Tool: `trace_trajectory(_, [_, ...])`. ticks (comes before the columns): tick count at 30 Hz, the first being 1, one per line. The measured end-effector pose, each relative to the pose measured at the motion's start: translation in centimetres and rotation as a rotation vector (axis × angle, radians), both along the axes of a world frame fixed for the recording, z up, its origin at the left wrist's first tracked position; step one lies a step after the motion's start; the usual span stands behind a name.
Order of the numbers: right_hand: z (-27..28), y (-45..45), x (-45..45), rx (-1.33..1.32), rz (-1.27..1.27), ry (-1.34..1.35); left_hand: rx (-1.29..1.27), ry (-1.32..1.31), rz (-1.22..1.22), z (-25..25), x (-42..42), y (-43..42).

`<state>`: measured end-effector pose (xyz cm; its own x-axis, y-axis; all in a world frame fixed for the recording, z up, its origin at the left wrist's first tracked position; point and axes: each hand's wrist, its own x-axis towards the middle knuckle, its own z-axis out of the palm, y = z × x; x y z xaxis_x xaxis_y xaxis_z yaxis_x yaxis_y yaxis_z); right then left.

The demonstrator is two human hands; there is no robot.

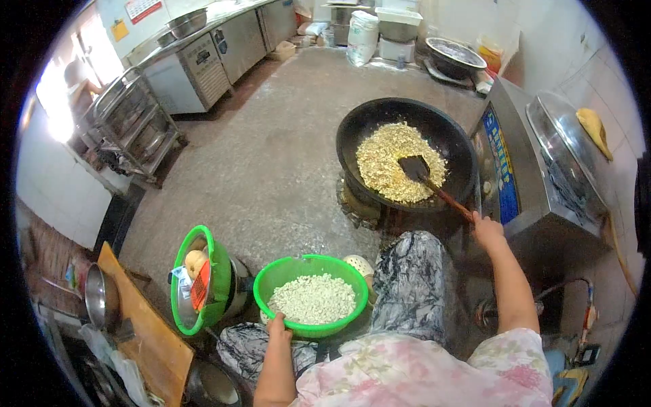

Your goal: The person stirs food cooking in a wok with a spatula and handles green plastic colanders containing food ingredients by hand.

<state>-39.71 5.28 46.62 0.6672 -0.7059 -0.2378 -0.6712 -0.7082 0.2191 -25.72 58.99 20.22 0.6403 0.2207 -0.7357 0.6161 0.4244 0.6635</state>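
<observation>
My right hand [487,230] is wrapped round the wooden handle of a long spatula [444,193]. Its dark blade rests in a heap of golden, crumbly bits [386,159] inside a big black wok [349,139]. At the lower middle, my left hand [277,327] is closed on the near-left rim of a green plastic basin [263,281]. Small whitish pieces [313,300], too small to name, lie in that basin. My left thumb shows on the rim; the fingers beneath are hidden.
Left of the basin stands another green-rimmed container [211,298] holding an orange item. A steel cooking unit [536,203] flanks the wok on the right. A wooden board [146,332] leans at lower left. Farther back are a metal cart [139,129] and steel counters [196,68].
</observation>
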Motion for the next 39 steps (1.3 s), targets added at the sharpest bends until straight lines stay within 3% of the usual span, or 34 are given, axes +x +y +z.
trace_trajectory(2, [-1.2, -1.9, -0.4, 0.08, 0.04, 0.043, -0.013, 0.027, 0.001, -0.2, 0.1, 0.2])
trace_trajectory(5, [3.8, -2.1, -0.1, 0.0, 0.203, -0.102, -0.04, 0.024, 0.0, -0.6, 0.2, 0.3])
trace_trajectory(7, [10.2, -1.0, 0.8, -0.043, 0.198, -0.143, -0.032, 0.005, -0.014, -0.4, 0.0, 0.3])
trace_trajectory(9, [15.9, -0.9, 1.4, -0.119, 0.367, -0.236, 0.004, 0.022, -0.035, 0.1, 0.1, 0.0])
trace_trajectory(13, [24.8, -2.7, 5.4, -0.023, 0.485, -0.21, 0.048, 0.069, -0.066, 0.5, 0.0, 0.0])
trace_trajectory(16, [29.1, -0.9, 8.5, 0.061, 0.315, -0.182, 0.034, 0.066, -0.041, 1.4, -0.2, -0.3])
trace_trajectory(18, [29.0, -1.5, 10.7, 0.114, 0.365, -0.083, 0.022, 0.032, -0.031, 0.8, -0.5, 0.0])
trace_trajectory(22, [17.4, -0.7, 14.3, -0.077, 0.517, -0.077, 0.034, 0.051, -0.041, 0.9, -0.6, 0.1])
trace_trajectory(23, [14.5, 1.3, 14.6, -0.125, 0.463, -0.196, 0.031, 0.057, -0.025, 1.6, -0.7, -0.1])
trace_trajectory(26, [6.9, 4.8, 15.2, -0.03, 0.351, -0.139, 0.045, 0.087, -0.033, 2.4, -0.9, -0.3])
trace_trajectory(31, [-8.8, 3.4, 13.6, 0.034, 0.167, -0.398, 0.012, 0.071, -0.064, 3.0, -1.0, -0.1])
trace_trajectory(34, [-9.9, 2.8, 12.6, 0.749, -0.464, -0.704, 0.079, 0.114, -0.082, 3.0, -1.1, -0.1])
trace_trajectory(37, [-12.9, 0.2, 10.3, 1.698, -0.914, -1.018, 0.113, 0.098, -0.098, 4.3, -1.2, -0.8])
trace_trajectory(39, [-12.3, 1.0, 9.1, 1.665, -0.882, -1.095, 0.019, 0.027, -0.068, 1.8, -1.0, 0.1])
